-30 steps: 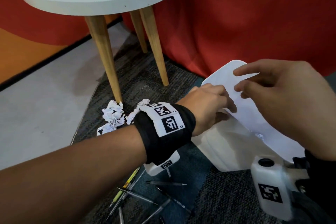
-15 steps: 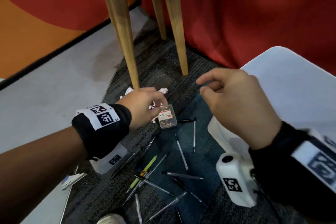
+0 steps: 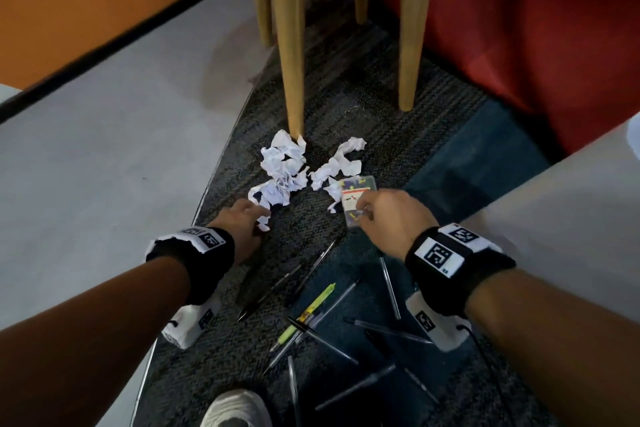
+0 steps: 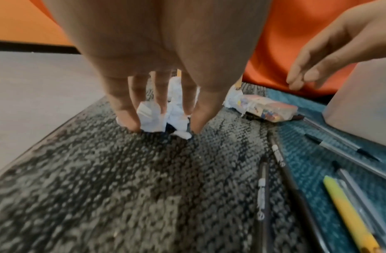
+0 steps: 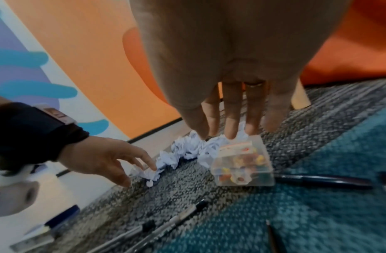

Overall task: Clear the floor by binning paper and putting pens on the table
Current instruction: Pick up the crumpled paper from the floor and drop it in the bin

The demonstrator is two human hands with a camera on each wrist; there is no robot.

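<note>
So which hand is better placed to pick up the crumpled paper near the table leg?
Left. The left hand already touches the crumpled paper with spread fingers. The right hand hovers by the clear pin box, its fingers open.

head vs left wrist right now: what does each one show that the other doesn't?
Only head: the wooden table legs full length, a white shoe at the bottom edge, both wristbands, and the second crumpled paper in full.

Only left wrist: the left hand's fingertips down on the carpet around the crumpled paper, and the clear box side-on.

Both: left hand at that paper, right hand over the box, yellow pen and dark pens on the carpet.
</note>
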